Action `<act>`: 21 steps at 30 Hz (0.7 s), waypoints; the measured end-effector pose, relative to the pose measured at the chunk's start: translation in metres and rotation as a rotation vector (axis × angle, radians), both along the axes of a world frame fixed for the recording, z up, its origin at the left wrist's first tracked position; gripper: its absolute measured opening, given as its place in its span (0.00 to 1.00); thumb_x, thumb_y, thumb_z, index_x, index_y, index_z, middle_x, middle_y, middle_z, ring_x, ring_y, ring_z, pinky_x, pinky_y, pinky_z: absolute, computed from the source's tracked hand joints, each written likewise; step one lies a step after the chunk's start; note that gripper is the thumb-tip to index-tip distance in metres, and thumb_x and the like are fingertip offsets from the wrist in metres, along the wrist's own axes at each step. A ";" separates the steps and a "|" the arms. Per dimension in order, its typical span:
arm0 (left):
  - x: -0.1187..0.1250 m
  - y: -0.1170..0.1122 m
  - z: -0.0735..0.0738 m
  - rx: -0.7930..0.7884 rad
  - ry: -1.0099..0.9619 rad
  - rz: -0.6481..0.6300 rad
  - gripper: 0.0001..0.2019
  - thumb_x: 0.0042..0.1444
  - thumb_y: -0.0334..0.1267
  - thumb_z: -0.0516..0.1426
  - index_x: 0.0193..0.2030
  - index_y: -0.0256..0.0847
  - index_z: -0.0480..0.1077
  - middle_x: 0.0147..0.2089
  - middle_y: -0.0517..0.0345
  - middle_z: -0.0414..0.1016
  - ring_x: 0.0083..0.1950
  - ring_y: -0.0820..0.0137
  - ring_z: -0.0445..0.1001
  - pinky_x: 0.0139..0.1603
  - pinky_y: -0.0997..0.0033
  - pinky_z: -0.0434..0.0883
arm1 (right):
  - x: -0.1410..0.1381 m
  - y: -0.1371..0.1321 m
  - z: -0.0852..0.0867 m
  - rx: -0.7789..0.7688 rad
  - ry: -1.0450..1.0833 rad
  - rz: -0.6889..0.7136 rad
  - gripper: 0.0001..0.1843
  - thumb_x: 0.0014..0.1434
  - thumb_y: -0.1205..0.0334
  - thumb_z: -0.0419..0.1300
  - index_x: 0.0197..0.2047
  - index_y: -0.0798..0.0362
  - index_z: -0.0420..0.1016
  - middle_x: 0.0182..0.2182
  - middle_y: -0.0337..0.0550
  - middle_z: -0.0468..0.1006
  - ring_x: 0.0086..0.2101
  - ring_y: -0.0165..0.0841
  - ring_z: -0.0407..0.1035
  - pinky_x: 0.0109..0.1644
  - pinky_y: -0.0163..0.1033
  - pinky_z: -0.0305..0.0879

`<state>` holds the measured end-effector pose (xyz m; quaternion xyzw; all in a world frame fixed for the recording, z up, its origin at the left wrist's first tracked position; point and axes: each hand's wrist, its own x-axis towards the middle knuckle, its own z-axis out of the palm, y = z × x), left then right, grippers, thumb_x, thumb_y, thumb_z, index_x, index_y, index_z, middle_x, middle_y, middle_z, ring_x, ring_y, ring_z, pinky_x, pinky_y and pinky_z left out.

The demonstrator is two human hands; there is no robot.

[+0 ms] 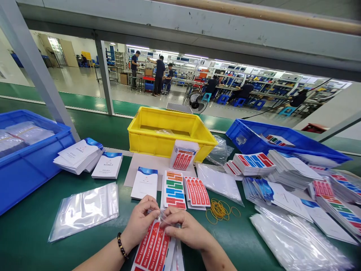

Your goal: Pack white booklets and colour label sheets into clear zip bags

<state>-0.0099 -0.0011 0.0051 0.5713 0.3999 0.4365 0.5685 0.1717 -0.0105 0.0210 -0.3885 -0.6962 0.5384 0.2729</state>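
Both my hands pinch the top edge of a clear plastic bag (pixel 165 220) low in the middle of the view. The bag holds a red label sheet (pixel 152 246) and some white papers. My left hand (pixel 139 222), with a bead bracelet on the wrist, grips the bag's left corner. Its right side is gripped by my right hand (pixel 186 227). Just beyond my fingers lie a white booklet (pixel 145 182), a multicoloured label sheet (pixel 174 189) and a stack of red label sheets (pixel 196 192) on the green table (pixel 34 233).
A yellow bin (pixel 172 131) stands behind, blue bins at left (pixel 25 158) and right (pixel 282 141). Empty clear bags (pixel 84 209) lie left, rubber bands (pixel 220 210) right of centre. Stacks of booklets, label sheets and bags fill the right side. Other people work far off across the hall.
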 end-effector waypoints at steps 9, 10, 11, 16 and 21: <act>0.000 -0.002 0.002 0.012 -0.012 -0.017 0.08 0.49 0.39 0.57 0.24 0.38 0.71 0.35 0.56 0.62 0.38 0.68 0.64 0.40 0.70 0.62 | 0.002 0.000 0.000 0.011 -0.056 0.058 0.13 0.52 0.57 0.61 0.41 0.48 0.77 0.39 0.41 0.70 0.39 0.33 0.65 0.47 0.38 0.60; 0.000 -0.002 0.002 0.012 -0.012 -0.019 0.08 0.50 0.39 0.57 0.24 0.38 0.71 0.36 0.56 0.62 0.38 0.68 0.64 0.39 0.70 0.62 | 0.003 0.000 0.000 0.022 -0.066 0.069 0.13 0.52 0.57 0.60 0.41 0.48 0.77 0.39 0.41 0.71 0.39 0.33 0.65 0.47 0.38 0.60; 0.000 -0.002 0.001 0.013 -0.011 -0.021 0.08 0.50 0.39 0.57 0.24 0.38 0.71 0.36 0.56 0.62 0.37 0.68 0.64 0.39 0.70 0.62 | 0.003 0.000 0.001 0.038 -0.081 0.079 0.13 0.53 0.58 0.60 0.42 0.48 0.77 0.39 0.41 0.71 0.39 0.33 0.66 0.47 0.38 0.60; 0.001 -0.003 -0.001 0.021 -0.017 -0.005 0.09 0.50 0.40 0.57 0.24 0.38 0.70 0.35 0.56 0.62 0.36 0.69 0.64 0.37 0.71 0.61 | 0.002 -0.003 0.005 0.133 -0.168 0.170 0.13 0.55 0.59 0.57 0.43 0.48 0.76 0.37 0.42 0.73 0.39 0.32 0.66 0.45 0.36 0.60; 0.001 -0.003 0.000 0.019 -0.016 -0.016 0.11 0.49 0.43 0.57 0.23 0.38 0.70 0.35 0.56 0.62 0.34 0.70 0.63 0.35 0.72 0.62 | -0.001 -0.006 0.005 0.102 -0.204 0.261 0.13 0.54 0.57 0.58 0.42 0.46 0.77 0.38 0.41 0.75 0.38 0.33 0.67 0.43 0.37 0.61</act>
